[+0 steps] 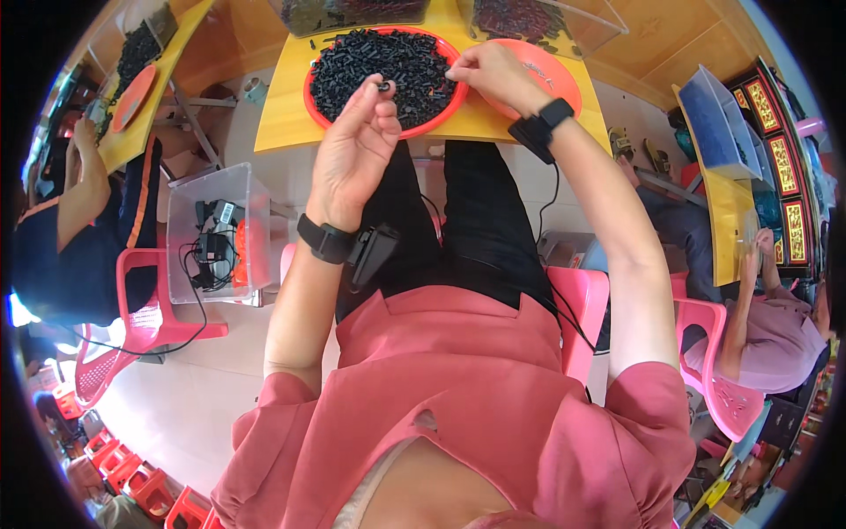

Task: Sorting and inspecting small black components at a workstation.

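My left hand point(359, 145) is raised at the near edge of a red basin point(310, 99), palm turned up. Thumb and fingers pinch a small black plastic piece point(382, 86). The basin is heaped with many similar small black pieces point(374, 66). My right hand point(500, 78) reaches over the basin's right rim, with thumb and forefinger closed together. What its fingertips hold, if anything, is too small to make out. Under that wrist lies an orange-red plate point(564, 81) with a few tiny greyish parts point(538, 72) on it.
Both basin and plate stand on a yellow table point(286, 110). Clear bins point(348, 13) of parts line its back. A clear box point(220, 234) with black adapters and cables sits on the floor at left. People work at tables on both sides. A cable point(557, 198) hangs from my right wrist.
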Available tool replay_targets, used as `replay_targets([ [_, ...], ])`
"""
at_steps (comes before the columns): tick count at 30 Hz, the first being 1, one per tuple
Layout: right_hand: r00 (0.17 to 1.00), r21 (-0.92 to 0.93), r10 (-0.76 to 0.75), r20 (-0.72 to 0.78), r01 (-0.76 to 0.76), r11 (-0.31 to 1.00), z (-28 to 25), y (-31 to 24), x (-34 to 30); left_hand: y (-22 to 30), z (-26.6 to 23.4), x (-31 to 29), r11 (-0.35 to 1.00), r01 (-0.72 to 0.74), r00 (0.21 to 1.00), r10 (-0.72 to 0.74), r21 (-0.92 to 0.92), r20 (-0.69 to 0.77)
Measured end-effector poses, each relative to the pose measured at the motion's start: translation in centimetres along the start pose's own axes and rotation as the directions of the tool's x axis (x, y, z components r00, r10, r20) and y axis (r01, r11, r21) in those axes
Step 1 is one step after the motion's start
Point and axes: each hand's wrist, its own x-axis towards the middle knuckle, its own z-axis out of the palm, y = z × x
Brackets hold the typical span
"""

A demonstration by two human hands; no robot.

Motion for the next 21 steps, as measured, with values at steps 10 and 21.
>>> replay_targets([
  [10,0.994,-0.308,0.112,0.012,-0.103,0.946,3.8,-0.6,3.0,0.8,0.3,-0.2,1.0,-0.018,1.0,0.019,-0.013,0.023],
  [21,0.993,0.629,0.111,0.033,-0.107,0.77,0.2,-6.4,-3.0,-0.1,1.1,-0.7,0.999,-0.004,1.0,0.005,0.032,-0.027],
])
